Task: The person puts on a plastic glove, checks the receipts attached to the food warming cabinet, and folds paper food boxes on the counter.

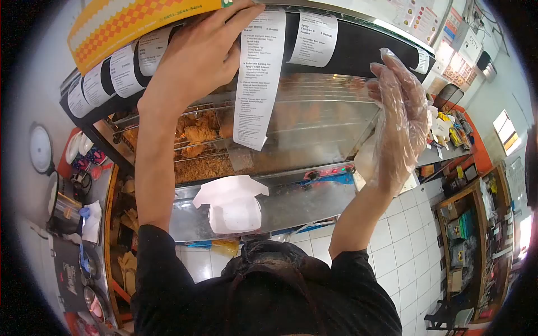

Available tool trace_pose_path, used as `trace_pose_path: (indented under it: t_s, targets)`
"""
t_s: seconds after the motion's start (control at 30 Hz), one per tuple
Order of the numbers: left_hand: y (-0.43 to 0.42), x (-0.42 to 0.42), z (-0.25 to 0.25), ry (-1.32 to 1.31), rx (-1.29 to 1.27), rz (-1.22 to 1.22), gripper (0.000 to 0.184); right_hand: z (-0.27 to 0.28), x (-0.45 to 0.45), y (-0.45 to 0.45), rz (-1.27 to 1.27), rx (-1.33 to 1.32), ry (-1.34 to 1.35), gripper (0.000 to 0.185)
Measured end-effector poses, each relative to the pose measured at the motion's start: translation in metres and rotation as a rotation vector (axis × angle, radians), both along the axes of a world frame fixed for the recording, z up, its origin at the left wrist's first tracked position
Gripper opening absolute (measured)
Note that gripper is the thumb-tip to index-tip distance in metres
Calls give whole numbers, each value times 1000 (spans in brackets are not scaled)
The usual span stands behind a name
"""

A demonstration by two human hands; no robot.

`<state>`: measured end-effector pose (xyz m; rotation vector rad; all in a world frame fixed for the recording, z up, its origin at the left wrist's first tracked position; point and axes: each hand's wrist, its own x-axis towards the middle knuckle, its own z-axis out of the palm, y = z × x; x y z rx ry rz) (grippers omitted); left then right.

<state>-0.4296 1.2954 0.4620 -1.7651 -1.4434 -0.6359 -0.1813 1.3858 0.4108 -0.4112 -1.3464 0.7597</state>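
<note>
My bare left hand (202,56) reaches to the top edge of the glass display cabinet (314,123), beside a long printed receipt (259,78) that hangs down the glass. Its fingers are stretched out at the upper edge, close to a yellow and orange box (140,25). My right hand (399,120) wears a clear plastic glove and is raised at the cabinet's right end, fingers extended, with nothing visible in it. Fried food (199,131) lies on racks behind the glass. An open white paper box (235,215) stands on the metal ledge below.
More receipts (314,39) hang along the cabinet's top. On the left are a counter with a pot (64,207) and utensils. A wooden shelf (471,241) stands at the right over white floor tiles (400,241), with a cluttered counter (451,131) behind.
</note>
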Motion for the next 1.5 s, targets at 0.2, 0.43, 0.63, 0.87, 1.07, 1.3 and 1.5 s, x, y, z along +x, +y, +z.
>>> trace_pose_path:
  t_s: [0.2, 0.43, 0.63, 0.87, 1.07, 1.3, 1.5]
  targets:
    - [-21, 26, 11, -156, -205, 94, 55, -12, 9, 16, 42, -30, 17, 31]
    - [-7, 7, -1, 60, -82, 72, 74, -22, 5, 32, 163, -12, 13, 29]
    - [-10, -4, 7, 26, -121, -83, 60, -30, 12, 37, 170, -63, 19, 29]
    - [10, 20, 2, -179, -6, 46, 43, -43, 17, 48, 122, -64, -25, 29]
    - [22, 34, -5, -137, 175, 124, 45, -49, 14, 45, 127, -75, -54, 32]
    - [26, 31, -6, -115, 155, 202, 53, -57, 13, 41, 134, -91, -40, 29]
    - [28, 26, -12, -57, 221, 157, 56, -56, 19, 36, 142, -140, -28, 30]
